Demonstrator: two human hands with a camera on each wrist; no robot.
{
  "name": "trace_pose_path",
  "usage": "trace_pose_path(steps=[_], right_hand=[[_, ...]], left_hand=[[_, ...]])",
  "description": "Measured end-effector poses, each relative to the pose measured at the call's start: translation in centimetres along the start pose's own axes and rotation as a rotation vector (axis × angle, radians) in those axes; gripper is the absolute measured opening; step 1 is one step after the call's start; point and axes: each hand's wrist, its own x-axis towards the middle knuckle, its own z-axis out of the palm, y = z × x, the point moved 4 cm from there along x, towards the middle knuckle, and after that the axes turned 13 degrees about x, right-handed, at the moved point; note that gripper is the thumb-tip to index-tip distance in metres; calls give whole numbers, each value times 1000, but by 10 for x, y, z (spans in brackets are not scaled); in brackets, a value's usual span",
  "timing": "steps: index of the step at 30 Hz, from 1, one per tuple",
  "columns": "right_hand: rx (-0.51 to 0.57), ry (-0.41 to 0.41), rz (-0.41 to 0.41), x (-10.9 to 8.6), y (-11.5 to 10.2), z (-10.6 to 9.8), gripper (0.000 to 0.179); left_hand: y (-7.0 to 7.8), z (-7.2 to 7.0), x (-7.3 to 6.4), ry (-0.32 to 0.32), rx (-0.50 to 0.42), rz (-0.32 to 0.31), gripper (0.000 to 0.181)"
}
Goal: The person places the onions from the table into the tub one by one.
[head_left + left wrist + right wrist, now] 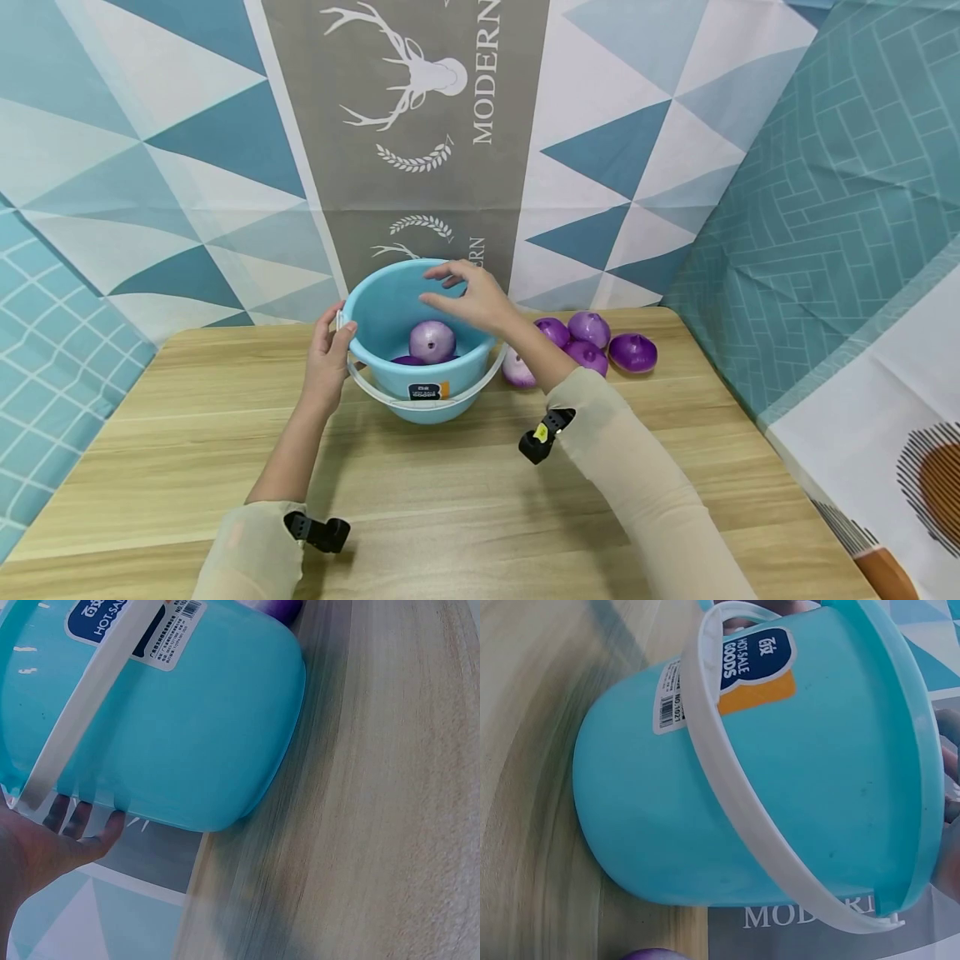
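Holding the blue bucket [386, 317] at its left rim with the left hand [327, 354], setting thumb at the edge and fingertips against the outer wall, near the end of the white handle [411, 405]. Grasping nothing with the right hand [476, 298]; showing a wide gap between thumb and fingers, poised over the right side of the bucket's mouth. Slanting the right forearm in from lower right, bending at the wrist toward the opening; running the left forearm up from lower left. Noting one pale purple onion [432, 340] inside, atop darker purple onions [407, 361] partly hidden below. Counting five loose onions [587, 358] to the right, on the wooden table [225, 417]. Judging the step as loading onions, between pickups; cannot exclude reaching in to remove one. If loading, probably calls for swinging the right hand clear of the rim, reaching for a loose onion and closing round it, meanwhile bracing the bucket from the left.
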Motion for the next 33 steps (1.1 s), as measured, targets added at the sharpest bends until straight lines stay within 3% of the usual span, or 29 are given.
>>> trace_pose_path(steps=[9, 19, 28, 33], right_hand=[[54, 19, -21, -6, -2, -11, 37], [47, 46, -1, -14, 0, -26, 36], [33, 78, -62, -19, 4, -40, 37], [29, 99, -54, -20, 10, -48, 37]], left_hand=[[2, 1, -1, -2, -18, -3, 51], [1, 1, -1, -2, -15, -15, 51], [1, 1, -2, -5, -12, -14, 51], [2, 1, -2, -4, -17, -19, 51]])
